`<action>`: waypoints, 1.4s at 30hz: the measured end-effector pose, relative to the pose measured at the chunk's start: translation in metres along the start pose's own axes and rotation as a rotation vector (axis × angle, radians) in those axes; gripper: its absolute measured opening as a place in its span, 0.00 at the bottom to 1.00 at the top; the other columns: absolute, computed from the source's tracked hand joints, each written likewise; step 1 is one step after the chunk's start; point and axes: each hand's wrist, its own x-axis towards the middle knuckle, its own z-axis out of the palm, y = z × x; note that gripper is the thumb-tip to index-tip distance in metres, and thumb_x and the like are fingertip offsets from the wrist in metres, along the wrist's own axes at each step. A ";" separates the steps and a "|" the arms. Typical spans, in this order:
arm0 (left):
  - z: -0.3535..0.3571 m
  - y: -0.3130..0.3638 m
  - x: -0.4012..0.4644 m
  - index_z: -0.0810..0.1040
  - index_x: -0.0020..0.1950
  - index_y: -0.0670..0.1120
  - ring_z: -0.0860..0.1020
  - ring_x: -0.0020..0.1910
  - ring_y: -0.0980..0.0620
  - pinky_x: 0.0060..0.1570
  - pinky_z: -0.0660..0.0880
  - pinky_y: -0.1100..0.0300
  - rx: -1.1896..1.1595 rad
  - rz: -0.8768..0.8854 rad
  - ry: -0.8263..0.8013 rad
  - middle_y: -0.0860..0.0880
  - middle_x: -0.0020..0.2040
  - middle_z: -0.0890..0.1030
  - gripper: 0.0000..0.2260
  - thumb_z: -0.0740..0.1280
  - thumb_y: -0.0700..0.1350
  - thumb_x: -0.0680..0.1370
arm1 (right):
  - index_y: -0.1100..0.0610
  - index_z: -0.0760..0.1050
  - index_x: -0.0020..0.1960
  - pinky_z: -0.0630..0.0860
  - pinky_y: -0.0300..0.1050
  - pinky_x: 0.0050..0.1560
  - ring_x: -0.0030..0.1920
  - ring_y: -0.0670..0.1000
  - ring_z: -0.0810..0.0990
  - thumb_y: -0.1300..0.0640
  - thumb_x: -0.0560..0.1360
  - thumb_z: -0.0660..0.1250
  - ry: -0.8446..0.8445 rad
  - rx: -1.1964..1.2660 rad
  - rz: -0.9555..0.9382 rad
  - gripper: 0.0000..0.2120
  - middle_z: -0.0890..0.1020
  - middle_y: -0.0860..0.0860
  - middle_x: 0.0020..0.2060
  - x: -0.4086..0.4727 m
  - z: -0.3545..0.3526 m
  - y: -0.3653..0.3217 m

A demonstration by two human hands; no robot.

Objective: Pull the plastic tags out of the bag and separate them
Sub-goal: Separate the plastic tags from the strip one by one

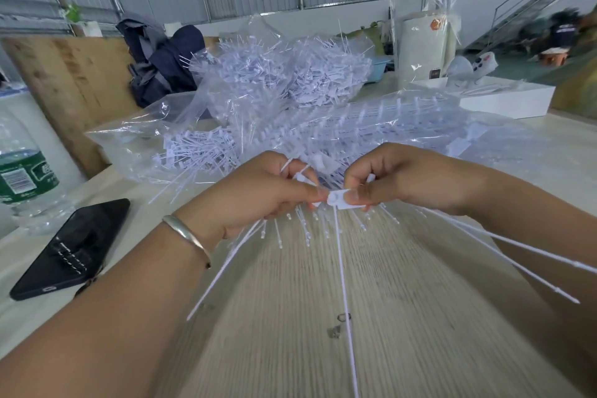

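Both hands meet above the wooden table (403, 317), each pinching white plastic tags. My left hand (258, 194) grips a bunch of tags whose thin tails fan down and left. My right hand (394, 179) pinches the flat head of a white tag (337, 199) between thumb and fingers; its long tail hangs straight down, and other tails stretch off to the right. Just behind the hands lies a clear plastic bag (200, 139) full of white tags, open toward me. A second heaped bag of tags (290, 74) stands farther back.
A black phone (71, 249) lies at the left, beside a water bottle with a green label (22, 171). A white box (507, 98) and a tall clear bag (423, 26) stand at the back right. A dark backpack (161, 64) sits behind. Small metal bits (339, 325) lie on the table.
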 end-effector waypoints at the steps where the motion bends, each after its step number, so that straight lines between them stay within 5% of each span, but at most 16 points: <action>1: 0.003 -0.002 0.001 0.80 0.31 0.47 0.59 0.22 0.55 0.23 0.57 0.66 -0.043 -0.006 0.016 0.52 0.22 0.63 0.11 0.72 0.41 0.74 | 0.55 0.76 0.30 0.66 0.29 0.35 0.30 0.42 0.70 0.62 0.75 0.68 0.010 0.052 0.007 0.14 0.72 0.45 0.26 0.000 -0.002 0.000; 5: 0.009 0.000 0.004 0.79 0.29 0.49 0.60 0.21 0.56 0.22 0.58 0.66 -0.114 -0.027 0.095 0.52 0.21 0.64 0.09 0.73 0.43 0.70 | 0.57 0.74 0.29 0.65 0.27 0.30 0.26 0.40 0.68 0.66 0.74 0.66 0.017 0.158 0.005 0.15 0.70 0.43 0.22 0.000 -0.006 0.001; 10: 0.011 -0.008 0.011 0.67 0.25 0.44 0.63 0.20 0.57 0.21 0.60 0.66 0.513 -0.033 0.500 0.54 0.21 0.62 0.17 0.70 0.42 0.70 | 0.55 0.75 0.27 0.67 0.28 0.31 0.26 0.42 0.69 0.64 0.68 0.69 0.035 0.229 0.014 0.13 0.70 0.48 0.24 -0.001 -0.006 0.000; 12: 0.003 -0.013 0.011 0.67 0.27 0.43 0.62 0.19 0.58 0.21 0.58 0.66 0.404 -0.033 0.586 0.55 0.21 0.62 0.17 0.71 0.41 0.72 | 0.54 0.76 0.27 0.67 0.29 0.32 0.26 0.42 0.69 0.59 0.66 0.70 0.072 0.285 -0.050 0.10 0.70 0.47 0.24 -0.004 -0.010 -0.003; 16: 0.001 -0.009 0.010 0.75 0.26 0.50 0.68 0.20 0.61 0.21 0.63 0.70 -0.165 -0.006 0.349 0.59 0.22 0.71 0.15 0.78 0.42 0.67 | 0.58 0.74 0.33 0.66 0.31 0.33 0.27 0.42 0.67 0.58 0.74 0.67 0.205 0.228 -0.129 0.12 0.71 0.44 0.24 -0.002 -0.007 0.000; 22: 0.010 -0.007 0.010 0.72 0.35 0.47 0.65 0.24 0.55 0.21 0.62 0.66 -0.410 -0.056 0.314 0.49 0.30 0.71 0.13 0.70 0.48 0.76 | 0.64 0.73 0.36 0.64 0.30 0.33 0.29 0.44 0.66 0.53 0.75 0.69 0.282 0.152 -0.092 0.16 0.70 0.47 0.27 0.001 0.000 0.005; 26: 0.016 -0.004 0.010 0.74 0.29 0.47 0.71 0.23 0.53 0.22 0.67 0.65 -0.429 -0.066 0.304 0.45 0.30 0.76 0.21 0.63 0.56 0.79 | 0.59 0.74 0.35 0.62 0.33 0.32 0.29 0.45 0.64 0.53 0.75 0.69 0.331 0.117 -0.111 0.14 0.70 0.44 0.26 0.003 0.007 0.003; 31: 0.023 -0.004 0.008 0.72 0.34 0.44 0.59 0.19 0.56 0.20 0.56 0.67 -0.373 -0.028 0.200 0.52 0.21 0.66 0.23 0.59 0.60 0.79 | 0.59 0.75 0.35 0.60 0.30 0.27 0.24 0.42 0.63 0.53 0.75 0.69 0.411 0.014 -0.139 0.13 0.70 0.44 0.26 0.005 0.012 0.002; 34: 0.023 -0.004 0.008 0.73 0.36 0.43 0.58 0.21 0.56 0.21 0.56 0.66 -0.360 -0.007 0.158 0.51 0.24 0.65 0.22 0.63 0.63 0.74 | 0.62 0.76 0.37 0.61 0.30 0.27 0.23 0.42 0.63 0.54 0.75 0.69 0.424 -0.016 -0.145 0.13 0.71 0.53 0.28 0.006 0.013 0.003; 39: 0.023 -0.005 0.007 0.77 0.42 0.35 0.59 0.19 0.57 0.20 0.57 0.68 -0.328 0.041 0.163 0.45 0.28 0.70 0.17 0.72 0.50 0.71 | 0.61 0.76 0.44 0.68 0.47 0.39 0.37 0.62 0.73 0.56 0.76 0.68 0.400 -0.055 -0.128 0.08 0.78 0.65 0.38 0.007 0.011 0.005; 42: 0.021 -0.007 0.010 0.76 0.34 0.42 0.57 0.19 0.57 0.19 0.54 0.68 -0.409 0.025 0.233 0.50 0.24 0.69 0.12 0.69 0.45 0.76 | 0.60 0.74 0.48 0.67 0.42 0.40 0.35 0.52 0.69 0.63 0.74 0.61 0.408 0.148 -0.132 0.04 0.72 0.57 0.33 0.004 0.009 0.003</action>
